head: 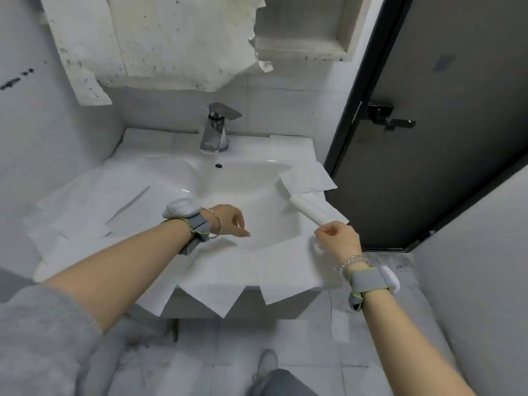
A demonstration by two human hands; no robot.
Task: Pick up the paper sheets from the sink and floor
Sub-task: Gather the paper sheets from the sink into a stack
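Head view looks down on a white sink (pixel 251 190) set in a white worktop (pixel 160 138). At the far left, a spread of paper sheets (pixel 94 207) lies flat and overlapping on the worktop, with the rightmost edges lapping over the basin's left rim. The left hand (pixel 231 221) hovers over the front left of the basin with its fingers loosely curled and grasping nothing, one fingertip pointing right. Behind it a chrome tap (pixel 214 130) stands at the back rim, its spout aimed down into the bowl. More front sheets (pixel 205 292) drape over the near edge of the sink, their corners hanging down as points towards the floor (pixel 300 352). To the right, the right hand (pixel 337 238) is clenched around the near end of a rolled sheet (pixel 311 210). The roll's long axis runs diagonally from the fist up and to the left, and its free end points towards the basin's right rim. Just beyond the roll, two or three right-rim sheets (pixel 308 178) lie flat on the right rim, jutting past the worktop's edge. Below the sink's right corner, what looks like one pale floor sheet (pixel 340 324) lies on the tiles. A dark door (pixel 443 138) stands at the far right.
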